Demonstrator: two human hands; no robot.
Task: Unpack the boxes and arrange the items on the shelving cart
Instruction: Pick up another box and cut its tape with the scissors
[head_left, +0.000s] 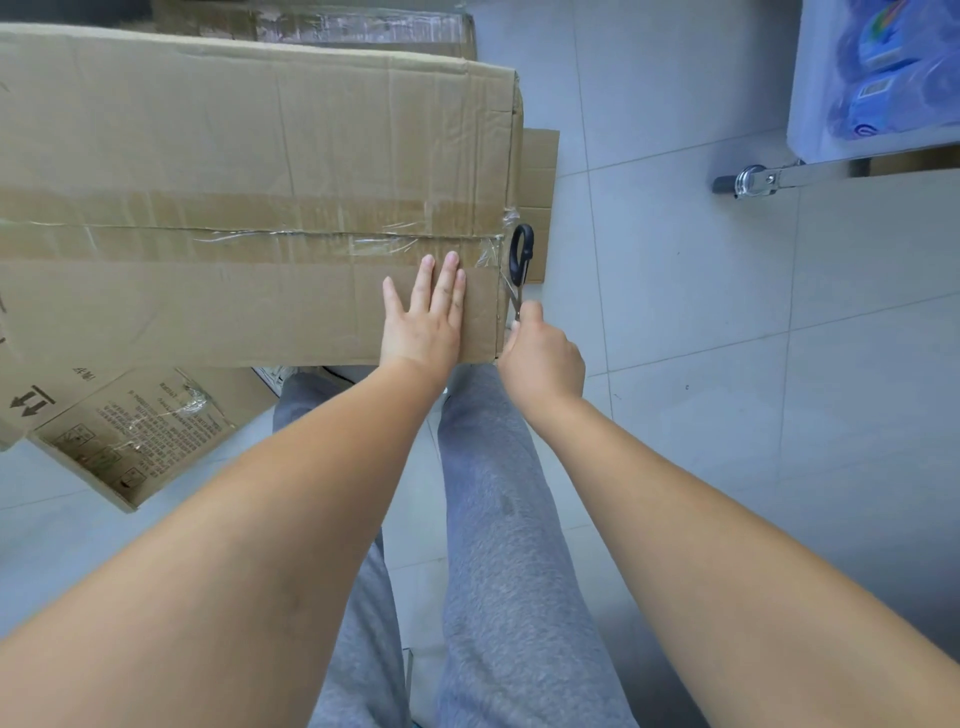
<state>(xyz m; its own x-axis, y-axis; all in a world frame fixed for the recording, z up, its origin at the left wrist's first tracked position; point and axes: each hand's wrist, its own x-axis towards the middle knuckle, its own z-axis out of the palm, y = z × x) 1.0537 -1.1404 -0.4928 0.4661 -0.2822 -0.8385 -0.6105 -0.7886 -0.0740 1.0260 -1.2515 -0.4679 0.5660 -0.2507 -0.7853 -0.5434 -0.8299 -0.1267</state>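
My right hand (543, 358) curls round the metal end of the scissors (520, 265), whose black handle loops point away from me, just beside the taped right edge of the big cardboard box (249, 156). My left hand (423, 317) lies flat with straight fingers on the box's top, near its tape seam (291, 234). Beyond, at upper right, stands the shelving cart (810, 104), a caster (750, 181) under it.
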